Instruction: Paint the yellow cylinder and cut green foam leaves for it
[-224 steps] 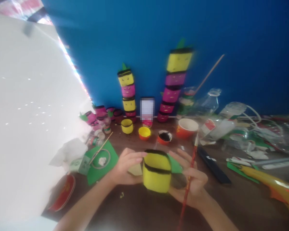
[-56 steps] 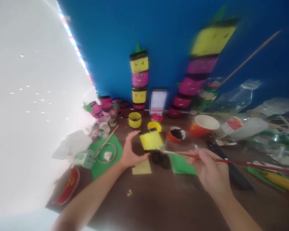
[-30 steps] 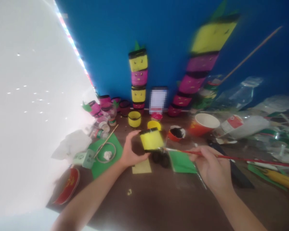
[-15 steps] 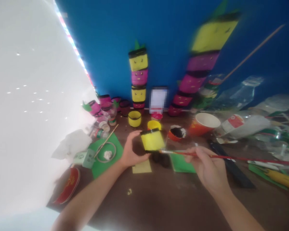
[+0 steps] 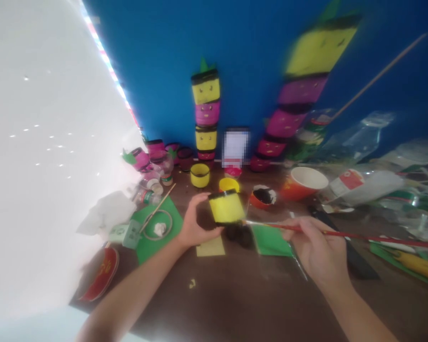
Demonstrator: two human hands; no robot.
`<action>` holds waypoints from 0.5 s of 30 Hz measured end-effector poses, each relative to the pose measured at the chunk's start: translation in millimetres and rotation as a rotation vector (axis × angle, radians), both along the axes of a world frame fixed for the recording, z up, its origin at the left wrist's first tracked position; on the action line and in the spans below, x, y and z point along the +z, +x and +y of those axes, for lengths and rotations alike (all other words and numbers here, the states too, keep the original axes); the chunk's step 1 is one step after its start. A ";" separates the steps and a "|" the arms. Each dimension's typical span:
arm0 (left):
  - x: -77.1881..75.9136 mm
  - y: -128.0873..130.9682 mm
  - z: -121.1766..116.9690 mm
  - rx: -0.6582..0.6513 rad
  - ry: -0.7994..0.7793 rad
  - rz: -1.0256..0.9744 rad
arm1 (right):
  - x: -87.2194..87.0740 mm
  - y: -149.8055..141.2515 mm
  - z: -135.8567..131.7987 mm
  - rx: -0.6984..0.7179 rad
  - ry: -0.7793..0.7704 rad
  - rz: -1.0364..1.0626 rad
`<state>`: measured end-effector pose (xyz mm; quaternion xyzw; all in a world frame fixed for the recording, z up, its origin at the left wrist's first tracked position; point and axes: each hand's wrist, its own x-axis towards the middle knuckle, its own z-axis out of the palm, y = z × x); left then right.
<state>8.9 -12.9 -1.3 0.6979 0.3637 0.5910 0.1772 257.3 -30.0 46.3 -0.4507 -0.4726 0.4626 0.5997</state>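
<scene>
My left hand (image 5: 196, 223) grips a yellow cup (image 5: 226, 208) with black bands at its top and bottom rims, held tilted above the table. In my right hand (image 5: 317, 244) is a long red paintbrush (image 5: 274, 226), pinched between thumb and fingers. The bristle end is at the cup's lower right edge, by the black band. Just behind the cup stand a small yellow pot (image 5: 229, 185), a yellow ring-like cup (image 5: 199, 176) with a dark rim, and an orange cup of black paint (image 5: 262, 195).
Two stacks of yellow and magenta cups with faces, one left (image 5: 207, 111) and one right (image 5: 285, 121), stand before the blue wall. An orange paper cup (image 5: 303, 184) and plastic bottles crowd the right. Green sheets (image 5: 273, 240) and a small green-white box (image 5: 124, 234) lie on the table.
My right hand and the paintbrush have shifted slightly to the right. My left hand and the yellow cup stay almost in place.
</scene>
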 end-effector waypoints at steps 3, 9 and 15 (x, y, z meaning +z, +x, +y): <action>-0.2 0.0 0.1 -0.012 0.009 -0.011 | 2.7 -1.3 -0.3 0.023 0.006 0.027; -0.8 -0.2 0.9 -0.017 0.030 -0.006 | 1.6 -5.3 0.2 0.034 -0.003 -0.011; -0.7 0.3 1.2 0.001 0.018 -0.025 | 3.4 5.8 3.5 0.023 -0.019 0.083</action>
